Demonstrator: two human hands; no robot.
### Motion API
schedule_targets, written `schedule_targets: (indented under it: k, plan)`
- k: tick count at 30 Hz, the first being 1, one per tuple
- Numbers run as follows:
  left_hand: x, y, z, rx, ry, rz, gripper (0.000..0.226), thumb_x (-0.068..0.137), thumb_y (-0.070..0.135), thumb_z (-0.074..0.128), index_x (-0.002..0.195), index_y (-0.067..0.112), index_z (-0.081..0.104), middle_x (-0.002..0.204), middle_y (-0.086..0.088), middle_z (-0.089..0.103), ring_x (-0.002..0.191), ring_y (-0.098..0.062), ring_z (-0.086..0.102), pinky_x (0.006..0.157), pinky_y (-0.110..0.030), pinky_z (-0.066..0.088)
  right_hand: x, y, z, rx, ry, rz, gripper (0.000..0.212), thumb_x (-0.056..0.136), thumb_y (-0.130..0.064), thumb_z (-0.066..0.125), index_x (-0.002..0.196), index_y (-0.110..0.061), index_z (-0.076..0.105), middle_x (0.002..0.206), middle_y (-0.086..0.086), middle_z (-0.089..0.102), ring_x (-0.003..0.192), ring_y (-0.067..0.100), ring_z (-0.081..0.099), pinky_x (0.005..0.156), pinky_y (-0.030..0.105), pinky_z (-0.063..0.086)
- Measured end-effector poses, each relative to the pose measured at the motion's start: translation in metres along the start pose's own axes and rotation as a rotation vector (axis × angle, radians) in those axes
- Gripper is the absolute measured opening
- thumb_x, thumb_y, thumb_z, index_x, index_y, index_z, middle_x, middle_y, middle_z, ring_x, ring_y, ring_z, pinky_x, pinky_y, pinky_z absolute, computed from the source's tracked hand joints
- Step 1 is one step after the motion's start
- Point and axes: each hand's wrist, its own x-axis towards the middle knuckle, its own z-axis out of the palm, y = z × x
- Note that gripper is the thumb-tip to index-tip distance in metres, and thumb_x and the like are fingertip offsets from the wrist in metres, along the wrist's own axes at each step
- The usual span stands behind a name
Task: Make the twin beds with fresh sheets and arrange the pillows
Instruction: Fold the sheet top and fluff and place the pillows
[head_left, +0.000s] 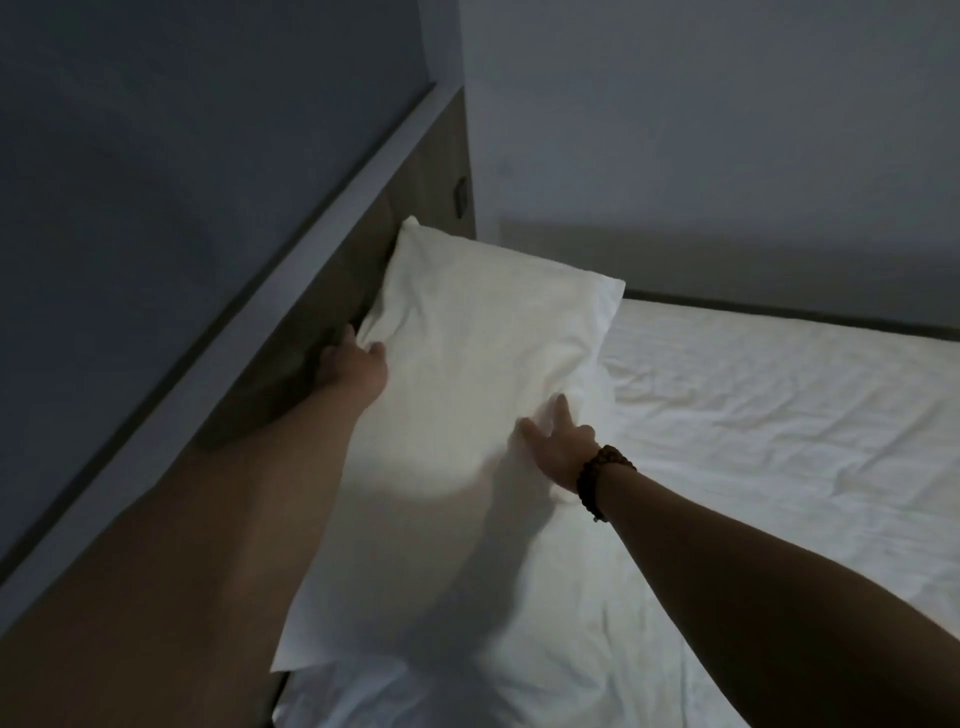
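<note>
My left forearm (249, 519) is bare from my left hand (358, 364) to the bottom edge of the view, and so is my right forearm (753, 561). Round my right wrist, just behind my right hand (558, 447), I wear a bracelet (602, 480) of small, round, dark beads. It seems to sit in more than one row, and a short dark end hangs from its underside. In this dim light I cannot make out finer detail.
</note>
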Motion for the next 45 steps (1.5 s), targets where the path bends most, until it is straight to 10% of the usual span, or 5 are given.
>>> schedule_targets:
  k: [6,14,21,27,45]
  plan:
    - [-0.020,-0.065,0.040,0.231,-0.321,0.088,0.090,0.091,0.071,0.047,0.161,0.029,0.010,0.168,-0.014,0.007,0.152,-0.034,0.018,0.123,-0.040,0.020,0.007,-0.009,0.042,-0.288,-0.093,-0.129,0.078,0.089,-0.059,0.050,0.150,-0.031,0.010,0.147,0.018,0.022,0.130,0.041,0.040,0.108,0.050,0.039]
    - [-0.053,-0.028,0.014,0.614,-0.671,0.101,0.155,0.058,0.073,0.082,0.149,0.032,-0.036,0.160,-0.022,-0.031,0.152,-0.045,0.006,0.119,-0.056,0.026,0.022,-0.050,0.034,-0.620,-0.109,-0.274,0.109,0.085,-0.044,0.068,0.151,-0.045,-0.019,0.161,0.001,-0.031,0.151,0.033,-0.019,0.114,0.070,0.012]
    - [-0.115,-0.018,0.065,0.393,-0.501,-0.215,0.127,0.088,0.055,0.067,0.147,0.024,-0.040,0.154,-0.033,-0.031,0.147,-0.053,-0.018,0.113,-0.074,0.013,0.088,-0.135,0.031,-0.568,-0.039,-0.247,0.094,0.087,-0.066,0.053,0.155,-0.046,-0.010,0.164,0.009,-0.021,0.149,0.047,-0.012,0.120,0.061,0.012]
    - [-0.092,-0.060,0.084,0.305,-0.670,-0.203,0.151,0.066,0.067,0.082,0.142,0.035,-0.045,0.154,-0.023,-0.039,0.151,-0.044,-0.013,0.116,-0.068,0.019,0.137,-0.133,0.052,-0.744,-0.147,-0.095,0.120,0.057,-0.096,0.053,0.149,-0.056,-0.012,0.163,0.005,-0.022,0.146,0.054,0.001,0.114,0.064,0.026]
    - [-0.047,-0.099,0.223,0.248,-0.435,-0.292,0.147,0.065,0.069,0.080,0.137,0.046,-0.046,0.155,-0.012,-0.043,0.138,-0.064,-0.024,0.100,-0.083,0.020,0.238,-0.067,0.137,-0.657,-0.066,-0.157,0.111,0.069,-0.089,0.052,0.151,-0.052,-0.014,0.161,0.004,-0.030,0.145,0.051,-0.020,0.117,0.064,0.011]
